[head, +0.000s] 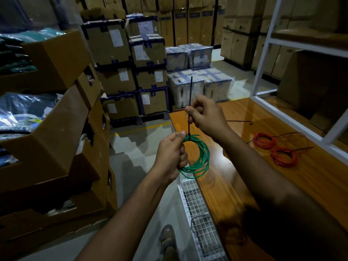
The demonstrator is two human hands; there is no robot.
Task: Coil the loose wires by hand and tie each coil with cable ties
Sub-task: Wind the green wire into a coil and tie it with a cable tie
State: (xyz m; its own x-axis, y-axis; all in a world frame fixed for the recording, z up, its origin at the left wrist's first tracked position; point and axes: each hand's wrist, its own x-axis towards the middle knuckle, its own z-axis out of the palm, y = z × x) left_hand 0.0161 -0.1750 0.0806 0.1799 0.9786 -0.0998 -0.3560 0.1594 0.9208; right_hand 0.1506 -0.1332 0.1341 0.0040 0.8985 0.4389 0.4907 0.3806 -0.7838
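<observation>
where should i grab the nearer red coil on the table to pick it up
Pinch the bundled strands of the nearer red coil at its near rim, coming from above: it lies flat on the table, and its loose tail trails off the far side.

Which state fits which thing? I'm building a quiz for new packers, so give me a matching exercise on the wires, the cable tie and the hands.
Things:
1. green coil
2. red coils
3. cable tie
4. left hand

States:
A. lying on the wooden table
B. pinched by the right hand, tail pointing up
C. held in the air, tie round it
D. gripping the green wire

Pairs: 1-C, 2-A, 3-B, 4-D
</observation>
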